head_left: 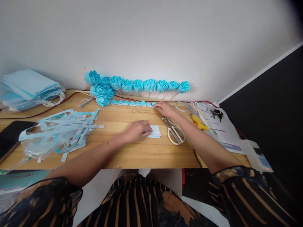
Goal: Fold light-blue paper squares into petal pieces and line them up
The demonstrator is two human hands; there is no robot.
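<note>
The white-handled scissors [176, 135] are lying on the wooden table [132, 156], and just left of them the small stack of pale folded pieces [155, 130] is resting flat, with the left hand [136, 130] covering its left edge; that hand's fingers are curling close together, though I cannot tell whether they are pinching a layer or only pressing down. Beyond the scissors, the right hand [165, 109] is bending its fingers together at the right end of the row of small blue folded pieces [132, 103]; its fingertips are meeting the last piece, but I cannot tell whether they are gripping it. The row is running away leftward, farther from the person than the scissors, and the blue flowers [150, 85] are standing behind it against the wall [146, 37]. Well left of the scissors, a tangle of cut strips [63, 126] is spreading out, while the yellow glue gun [200, 122] is lying to their right, past the right forearm.
</note>
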